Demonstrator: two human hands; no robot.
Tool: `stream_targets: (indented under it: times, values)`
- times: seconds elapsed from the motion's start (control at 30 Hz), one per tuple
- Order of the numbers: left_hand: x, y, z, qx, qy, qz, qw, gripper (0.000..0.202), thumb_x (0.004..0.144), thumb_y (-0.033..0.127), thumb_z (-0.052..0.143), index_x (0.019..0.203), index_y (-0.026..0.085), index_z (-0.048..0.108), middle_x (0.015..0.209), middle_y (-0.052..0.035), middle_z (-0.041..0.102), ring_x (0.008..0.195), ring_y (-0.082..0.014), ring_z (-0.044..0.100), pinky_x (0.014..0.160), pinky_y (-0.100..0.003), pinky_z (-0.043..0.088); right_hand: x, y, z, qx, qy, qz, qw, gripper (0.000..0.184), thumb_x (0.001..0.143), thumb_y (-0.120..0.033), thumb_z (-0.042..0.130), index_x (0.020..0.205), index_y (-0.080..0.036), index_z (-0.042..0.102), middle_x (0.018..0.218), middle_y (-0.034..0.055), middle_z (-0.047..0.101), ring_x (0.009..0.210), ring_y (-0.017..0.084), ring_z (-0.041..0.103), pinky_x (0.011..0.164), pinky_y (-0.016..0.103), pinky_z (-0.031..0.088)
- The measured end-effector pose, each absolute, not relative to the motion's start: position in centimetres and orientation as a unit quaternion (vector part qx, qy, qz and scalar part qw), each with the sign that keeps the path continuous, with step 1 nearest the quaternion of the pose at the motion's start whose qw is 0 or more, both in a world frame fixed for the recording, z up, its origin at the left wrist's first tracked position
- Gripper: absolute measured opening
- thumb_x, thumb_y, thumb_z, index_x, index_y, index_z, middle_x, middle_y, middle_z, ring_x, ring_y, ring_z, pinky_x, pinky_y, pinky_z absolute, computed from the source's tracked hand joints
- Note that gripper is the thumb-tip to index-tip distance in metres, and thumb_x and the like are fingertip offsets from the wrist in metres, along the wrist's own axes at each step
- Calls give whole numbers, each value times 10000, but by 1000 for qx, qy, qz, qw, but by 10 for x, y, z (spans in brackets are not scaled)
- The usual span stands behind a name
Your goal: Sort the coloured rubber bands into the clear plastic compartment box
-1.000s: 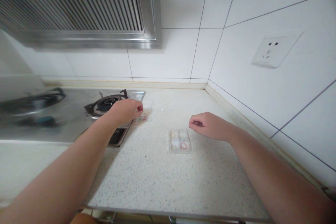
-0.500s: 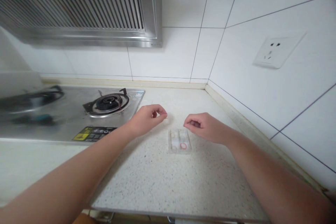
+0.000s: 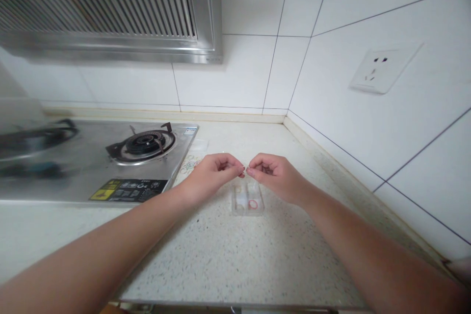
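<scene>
My left hand (image 3: pixel 220 170) is closed in a pinch, with a small reddish band (image 3: pixel 242 174) showing at its fingertips. Facing it, my right hand (image 3: pixel 271 174) also pinches, its fingertips almost meeting the left ones; what lies between them is too small to make out. Just below both hands, a clear compartment box (image 3: pixel 238 210) lies on the counter. A red ring-shaped band (image 3: pixel 253 204) rests in its front right compartment, and pale items sit in others. Several thin coloured loops (image 3: pixel 190 165) lie beyond my left wrist, partly hidden by it.
A gas stove (image 3: pixel 84 157) with a black burner (image 3: pixel 146 143) borders the work area on the left. A clear flat lid-like piece (image 3: pixel 199 145) lies near its edge. The range hood (image 3: pixel 147 44) hangs above, and a tiled wall with a socket (image 3: pixel 380 68) closes the right.
My two hands have come together over the back of the box, their fingertips now nearly touching. The coloured loops now show past my left wrist. The view has shifted slightly.
</scene>
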State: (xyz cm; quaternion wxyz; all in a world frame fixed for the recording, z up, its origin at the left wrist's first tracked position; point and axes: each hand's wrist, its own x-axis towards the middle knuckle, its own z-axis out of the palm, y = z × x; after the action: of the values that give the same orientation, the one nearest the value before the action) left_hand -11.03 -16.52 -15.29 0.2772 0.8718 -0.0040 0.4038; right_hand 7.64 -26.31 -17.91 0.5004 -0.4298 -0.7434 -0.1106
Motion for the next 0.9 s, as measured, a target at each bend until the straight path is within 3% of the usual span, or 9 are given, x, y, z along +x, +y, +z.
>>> stream_targets:
  times: [0.13, 0.37, 0.63, 0.83, 0.9]
  values:
    - [-111, -173, -156, 868, -27, 397, 297, 211, 843, 344, 627, 857, 138, 670, 694, -13, 605, 519, -67, 392, 519, -230, 290, 76, -266, -179, -403, -747, -90, 521, 305, 906, -442, 605, 911, -137, 623, 733, 19, 540, 578, 81, 378, 501, 233, 276]
    - [-106, -165, -159, 851, -60, 425, 303, 238, 850, 382, 648, 861, 145, 660, 815, -26, 662, 563, -57, 430, 566, -222, 327, 73, -268, -178, -380, -754, -60, 533, 284, 899, -403, 622, 871, -121, 602, 661, -8, 466, 547, 64, 342, 471, 210, 246]
    - [-96, -149, -162, 846, -61, 420, 322, 231, 848, 361, 657, 813, 133, 658, 750, -10, 645, 540, -47, 398, 562, -217, 319, 74, -264, -178, -389, -753, -52, 528, 251, 887, -364, 628, 865, -114, 611, 656, -4, 481, 575, 77, 381, 500, 216, 280]
    - [-93, -141, -160, 847, -78, 407, 334, 213, 849, 346, 651, 825, 134, 654, 784, -31, 647, 732, -100, 547, 725, -235, 407, 69, -260, -178, -404, -749, -63, 521, 268, 900, -392, 610, 872, -126, 623, 669, 4, 491, 579, 81, 389, 503, 219, 289]
    - [-94, -139, -158, 844, -80, 415, 330, 208, 849, 341, 647, 828, 134, 654, 787, -31, 644, 723, -98, 543, 716, -237, 405, 66, -258, -177, -407, -746, -69, 522, 270, 905, -396, 601, 878, -129, 629, 672, 6, 495, 575, 81, 386, 499, 219, 287]
